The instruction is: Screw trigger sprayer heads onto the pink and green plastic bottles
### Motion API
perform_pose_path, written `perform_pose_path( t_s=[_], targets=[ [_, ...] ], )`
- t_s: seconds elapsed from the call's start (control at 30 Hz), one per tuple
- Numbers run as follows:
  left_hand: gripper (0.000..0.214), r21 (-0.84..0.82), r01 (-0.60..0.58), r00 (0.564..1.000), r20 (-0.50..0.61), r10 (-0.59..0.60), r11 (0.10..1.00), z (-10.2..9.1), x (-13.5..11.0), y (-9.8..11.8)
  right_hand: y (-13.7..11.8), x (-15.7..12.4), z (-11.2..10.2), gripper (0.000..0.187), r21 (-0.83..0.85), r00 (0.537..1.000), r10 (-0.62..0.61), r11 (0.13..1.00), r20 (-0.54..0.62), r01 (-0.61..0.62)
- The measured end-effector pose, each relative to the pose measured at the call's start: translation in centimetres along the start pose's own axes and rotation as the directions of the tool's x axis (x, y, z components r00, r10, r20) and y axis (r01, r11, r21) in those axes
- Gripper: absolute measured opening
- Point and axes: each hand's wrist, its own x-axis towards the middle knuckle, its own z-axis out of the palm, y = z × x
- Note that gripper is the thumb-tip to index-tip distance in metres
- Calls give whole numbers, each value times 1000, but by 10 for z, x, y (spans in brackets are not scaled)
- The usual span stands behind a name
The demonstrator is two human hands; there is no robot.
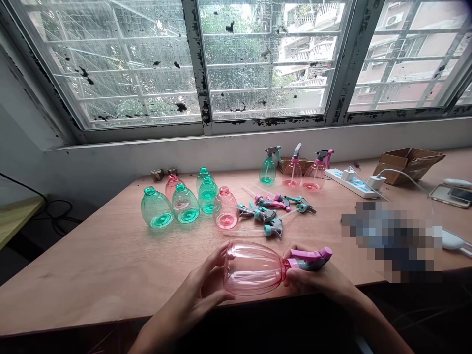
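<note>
A clear pink spray bottle lies sideways between my hands above the table's front edge, its base to the left. My left hand is wrapped round the base end. At the neck, my right hand grips the pink and grey spray head, which sits at the bottle's mouth; whether it is fully screwed on I cannot tell. Just beyond lie several loose spray heads with thin tubes. Several open green bottles and two pink ones, one nearest being a pink bottle, stand behind to the left.
Three bottles with spray heads, among them a green one, stand by the wall. To the right are a white power strip with plugs and cables, an open cardboard box, a phone and a blurred patch. Windows rise behind the table.
</note>
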Motion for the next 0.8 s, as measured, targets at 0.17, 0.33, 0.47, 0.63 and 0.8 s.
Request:
perform_pose_path(
  t_s=[0.17, 0.33, 0.47, 0.63, 0.8],
  targets=[
    [75, 2, -47, 999, -1, 47, 999, 1, 3, 3, -2, 0, 2, 35, -1, 1000, -21, 1000, -13, 21],
    [80, 34, 9, 1000, 24, -9, 999, -2, 2, 7, -4, -1, 2, 37, -28, 1000, -21, 999, -11, 21],
    [76, 108, 16, 1000, -12, -15, 994, -3, 0, 3, -3, -1, -1, 40, -107, 998, -48, 993, -28, 45],
    [77, 95, -20, 1000, 14, 18, 995, -2, 0, 3, -2, 0, -2, 38, -151, 999, -40, 988, -11, 38],
    [73, 115, -11, 1000, 11, 10, 993, -2, -1, 6, -3, 1, -2, 35, -147, 998, -63, 987, -6, 62]
  ],
)
